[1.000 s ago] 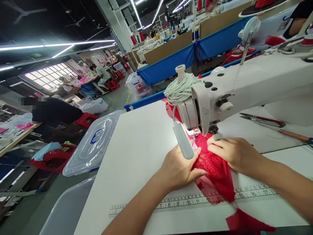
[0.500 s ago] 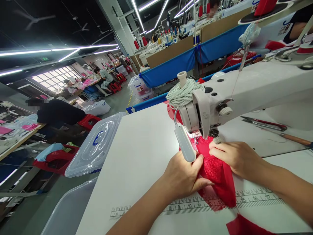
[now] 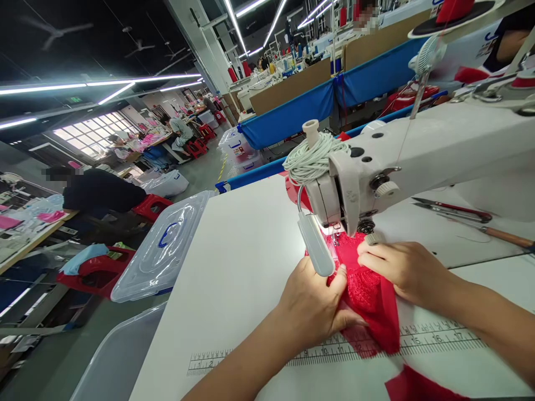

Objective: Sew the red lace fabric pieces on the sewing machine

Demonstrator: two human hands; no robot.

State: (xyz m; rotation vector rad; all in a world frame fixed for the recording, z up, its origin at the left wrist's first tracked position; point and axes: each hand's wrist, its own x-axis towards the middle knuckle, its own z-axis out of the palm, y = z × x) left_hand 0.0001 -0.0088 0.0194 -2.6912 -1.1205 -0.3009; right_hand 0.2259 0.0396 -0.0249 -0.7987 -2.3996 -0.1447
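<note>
A piece of red lace fabric (image 3: 370, 306) lies on the white table (image 3: 242, 267) under the needle of a white sewing machine (image 3: 418, 156). My left hand (image 3: 313, 306) grips the fabric's left edge, thumb on top, just below the machine's small lamp (image 3: 315, 245). My right hand (image 3: 401, 267) presses flat on the fabric's right side beside the presser foot. The needle itself is hidden behind the lamp and the machine head.
A printed ruler (image 3: 334, 348) runs along the table's front. Scissors (image 3: 453, 210) and a wooden-handled tool (image 3: 504, 238) lie at the right. A coil of white cord (image 3: 313, 157) sits on the machine. A clear lidded bin (image 3: 163, 248) stands left; other people sit at far tables.
Both hands and the red fabric have slid slightly toward me along the table. The view has shifted a little.
</note>
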